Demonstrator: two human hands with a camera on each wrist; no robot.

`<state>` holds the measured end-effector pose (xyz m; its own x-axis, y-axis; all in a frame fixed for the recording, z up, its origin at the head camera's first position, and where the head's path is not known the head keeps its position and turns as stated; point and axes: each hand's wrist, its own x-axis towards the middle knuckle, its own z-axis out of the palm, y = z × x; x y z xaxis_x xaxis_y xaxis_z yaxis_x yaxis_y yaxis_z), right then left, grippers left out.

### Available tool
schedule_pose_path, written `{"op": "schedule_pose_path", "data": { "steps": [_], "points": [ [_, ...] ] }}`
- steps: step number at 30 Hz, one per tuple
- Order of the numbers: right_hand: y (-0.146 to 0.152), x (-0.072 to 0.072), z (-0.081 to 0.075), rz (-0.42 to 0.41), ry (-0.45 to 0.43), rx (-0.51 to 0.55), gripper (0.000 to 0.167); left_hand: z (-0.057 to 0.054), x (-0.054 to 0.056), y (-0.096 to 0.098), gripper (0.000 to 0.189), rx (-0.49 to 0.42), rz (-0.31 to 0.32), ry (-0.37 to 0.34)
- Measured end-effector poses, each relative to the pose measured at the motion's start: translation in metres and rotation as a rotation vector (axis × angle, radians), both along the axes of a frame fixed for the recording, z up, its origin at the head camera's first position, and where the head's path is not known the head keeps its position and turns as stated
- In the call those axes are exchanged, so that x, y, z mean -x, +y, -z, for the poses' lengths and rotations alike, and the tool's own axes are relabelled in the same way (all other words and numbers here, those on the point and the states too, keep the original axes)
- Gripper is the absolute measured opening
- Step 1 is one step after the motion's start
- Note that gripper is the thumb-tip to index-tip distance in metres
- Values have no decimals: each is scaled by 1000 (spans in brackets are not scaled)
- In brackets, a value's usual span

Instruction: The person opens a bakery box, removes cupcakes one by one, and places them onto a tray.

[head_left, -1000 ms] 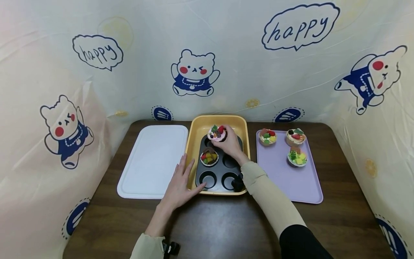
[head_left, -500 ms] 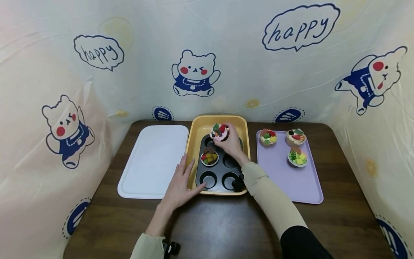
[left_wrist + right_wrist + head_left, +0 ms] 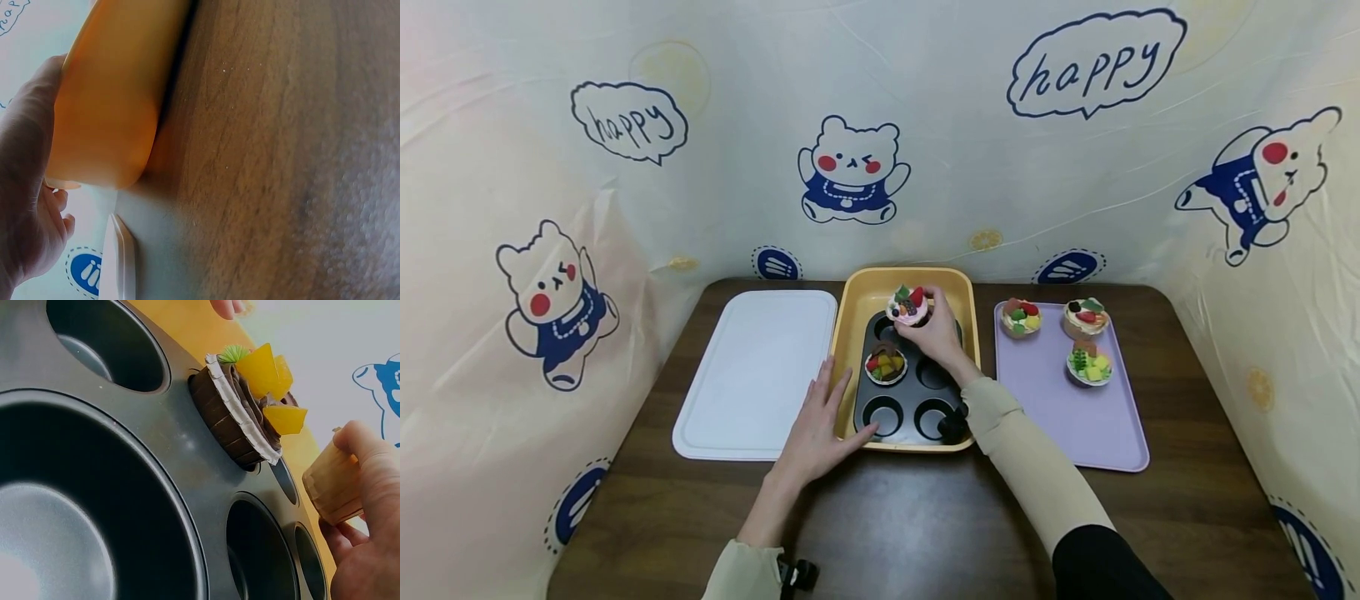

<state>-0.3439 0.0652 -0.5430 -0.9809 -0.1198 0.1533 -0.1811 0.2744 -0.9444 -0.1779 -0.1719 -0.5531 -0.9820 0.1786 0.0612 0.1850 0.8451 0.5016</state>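
Observation:
My right hand [image 3: 934, 332] pinches a cupcake [image 3: 907, 307] topped with pink cream, a strawberry and a green leaf. It is held over the back of a dark muffin tin [image 3: 910, 400], and its tan case shows between thumb and fingers in the right wrist view. A chocolate cupcake [image 3: 234, 412] with yellow fruit pieces sits in the tin's middle left cup. With straight, spread fingers, my left hand [image 3: 812, 437] rests on the front left corner of the yellow tray [image 3: 109, 106] that holds the tin. The thumb lies along the tray's rim.
To the left lies a white tray [image 3: 752, 375]. On the right, a lilac tray [image 3: 1037, 408] carries a cupcake [image 3: 1021, 318] at its back left, another cupcake [image 3: 1086, 317] at its back right, and a green-and-yellow topped cupcake [image 3: 1088, 367]. A printed curtain hangs behind the table.
The right hand has shifted the pink-topped cupcake slightly to the right over the tin, mostly in the first half second. The left hand has stayed in place.

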Motion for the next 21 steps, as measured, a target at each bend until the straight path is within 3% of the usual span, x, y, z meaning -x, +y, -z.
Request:
{"op": "schedule_pose_path", "data": {
  "steps": [8, 13, 21],
  "points": [
    [1, 0, 1, 16, -15, 15, 78, 0, 0, 0, 105, -8, -1, 9],
    [2, 0, -2, 32, -8, 80, 78, -1, 0, 1, 104, -10, 2, 22],
    [7, -10, -15, -14, -9, 144, 80, 0, -1, -1, 104, -7, 10, 24]
  ]
}}
